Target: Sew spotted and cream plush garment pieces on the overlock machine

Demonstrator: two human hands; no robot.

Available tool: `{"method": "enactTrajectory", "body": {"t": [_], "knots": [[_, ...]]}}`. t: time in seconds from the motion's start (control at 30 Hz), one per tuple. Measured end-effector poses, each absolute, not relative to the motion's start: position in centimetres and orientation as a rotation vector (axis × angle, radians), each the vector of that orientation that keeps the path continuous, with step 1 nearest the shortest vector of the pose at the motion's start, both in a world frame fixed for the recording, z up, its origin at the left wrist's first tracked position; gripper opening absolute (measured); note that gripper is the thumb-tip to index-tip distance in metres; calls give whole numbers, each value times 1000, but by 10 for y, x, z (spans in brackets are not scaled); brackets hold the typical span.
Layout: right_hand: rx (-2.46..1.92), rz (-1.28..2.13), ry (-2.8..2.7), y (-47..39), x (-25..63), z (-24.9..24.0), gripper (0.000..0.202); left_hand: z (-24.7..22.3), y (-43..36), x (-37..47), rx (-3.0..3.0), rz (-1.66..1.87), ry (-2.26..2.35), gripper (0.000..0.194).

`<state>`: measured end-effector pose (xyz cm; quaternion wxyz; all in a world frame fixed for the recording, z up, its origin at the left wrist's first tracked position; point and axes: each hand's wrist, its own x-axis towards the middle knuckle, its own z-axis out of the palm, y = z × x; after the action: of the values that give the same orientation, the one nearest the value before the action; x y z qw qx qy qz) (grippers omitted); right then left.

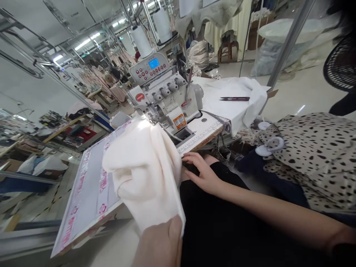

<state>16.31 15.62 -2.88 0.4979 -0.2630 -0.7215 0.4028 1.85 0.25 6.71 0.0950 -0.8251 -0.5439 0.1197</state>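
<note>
A cream-white fabric piece [147, 163] runs from under the lit needle area of an overlock sewing machine [167, 92] down over the front of the table. Its lower edge is gripped by my left hand [161, 243], fingers wrapped round the cloth near the bottom of the view. My right hand [204, 172] rests near the front edge of the machine's ruled plate [204, 129], just right of the fabric. Its fingers are stretched out and slightly apart, holding nothing that shows. The part of the cloth beneath the presser foot is hidden by glare and folds.
Dark tweezers [235, 98] lie on white cloth [230, 87] right of the machine. Spotted fabric [319, 155] is heaped at the right, near a black fan [340, 63]. The tabletop's left part [89, 189] has pink-printed tape. Thread cones [141, 40] stand behind the machine.
</note>
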Motion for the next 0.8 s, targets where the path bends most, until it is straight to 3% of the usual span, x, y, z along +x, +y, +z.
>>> {"method": "enactTrajectory", "body": {"t": [0.13, 0.27, 0.47, 0.7, 0.8], "knots": [[-631, 1011, -1752, 180, 151, -19, 18, 69, 12, 27, -2521, 404, -1757, 18], [-553, 1178, -1660, 203, 136, -3, 29, 63, 22, 39, -2678, 147, -1915, 11], [-605, 1280, -1777, 220, 128, 12, 35, 68, 50, 50, -2672, -80, -1886, 23], [-522, 1513, -1712, 221, 137, 16, 42, 95, 151, 1, -2216, -620, -1812, 28], [-480, 1607, -1672, 222, 141, 22, 42, 92, 184, -21, -2100, -521, -1779, 30]]}}
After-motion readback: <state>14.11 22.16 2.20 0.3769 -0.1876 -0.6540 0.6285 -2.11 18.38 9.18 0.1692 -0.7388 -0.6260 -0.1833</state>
